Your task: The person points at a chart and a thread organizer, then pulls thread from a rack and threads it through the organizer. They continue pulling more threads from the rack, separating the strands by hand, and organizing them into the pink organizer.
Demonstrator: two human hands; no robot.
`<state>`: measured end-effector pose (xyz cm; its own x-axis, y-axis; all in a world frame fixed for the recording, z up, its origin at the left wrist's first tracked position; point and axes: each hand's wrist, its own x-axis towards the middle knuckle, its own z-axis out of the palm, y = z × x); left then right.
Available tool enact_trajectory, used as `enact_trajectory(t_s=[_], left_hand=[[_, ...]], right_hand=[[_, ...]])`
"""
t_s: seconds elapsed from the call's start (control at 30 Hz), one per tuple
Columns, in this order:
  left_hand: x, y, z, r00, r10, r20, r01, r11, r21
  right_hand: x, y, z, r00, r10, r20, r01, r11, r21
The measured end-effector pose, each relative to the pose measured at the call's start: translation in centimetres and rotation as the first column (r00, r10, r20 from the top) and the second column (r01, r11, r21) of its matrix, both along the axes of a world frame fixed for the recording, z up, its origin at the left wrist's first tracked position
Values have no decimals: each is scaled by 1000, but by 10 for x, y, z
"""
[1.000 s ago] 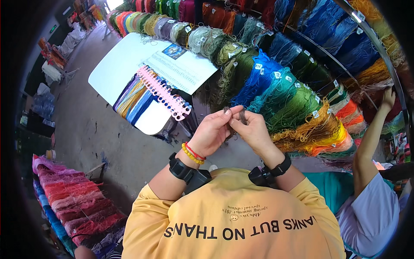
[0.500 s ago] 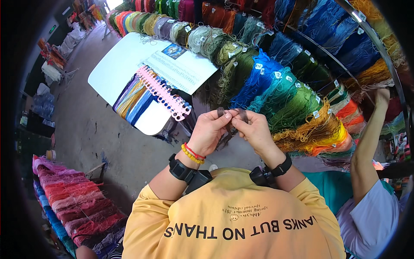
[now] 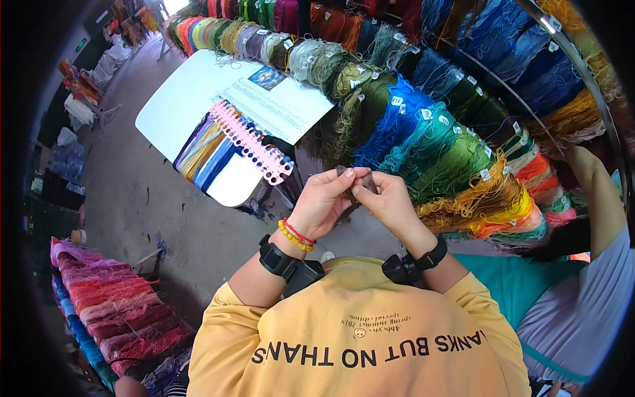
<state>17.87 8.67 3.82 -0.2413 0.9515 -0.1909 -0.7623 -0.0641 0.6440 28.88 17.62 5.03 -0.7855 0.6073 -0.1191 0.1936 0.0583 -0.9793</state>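
Observation:
Both of my hands meet in front of my chest, fingertips close together. My left hand point(image 3: 323, 200) pinches a small bundle of dark brown thread point(image 3: 345, 213), part of which hangs down beside the fingers. With thumb and fingers closed, my right hand point(image 3: 391, 204) grips the same thread, and a bit of it shows above the knuckles. The exact hold at the fingertips is hidden. Just beyond my left hand lies a pink punched thread card point(image 3: 246, 140) with purple, gold and blue threads hanging from its holes.
The card rests on a white board point(image 3: 173, 99) with a printed sheet point(image 3: 268, 106). Racks of colourful thread skeins point(image 3: 403, 119) stand ahead and to the right. More pink and red skeins point(image 3: 112, 298) hang at lower left. A co-worker's arm point(image 3: 595, 185) reaches into the right-hand rack.
My hands stay nearly in place, with fingers shifting slightly on the brown thread. The co-worker at the right has leaned, and that arm sits lower and farther right.

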Motion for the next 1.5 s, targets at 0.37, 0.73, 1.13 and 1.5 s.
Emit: enact_trajectory(t_s=[0.37, 0.73, 1.13, 1.5], left_hand=[[-3, -2, -2, 993, 109, -37, -113, 987, -112], [2, -5, 2, 985, 120, -124, -126, 991, -41], [-10, -13, -2, 997, 57, 57, -59, 998, 35], [-26, -39, -18, 989, -130, 67, 130, 991, -7]], right_hand=[[4, 1, -2, 1000, 22, 3, -21, 996, -89], [9, -1, -1, 999, 36, -12, -38, 990, -139], [20, 9, 6, 925, -41, -377, -267, 637, -723], [37, 57, 37, 981, 38, 190, -151, 764, 628]])
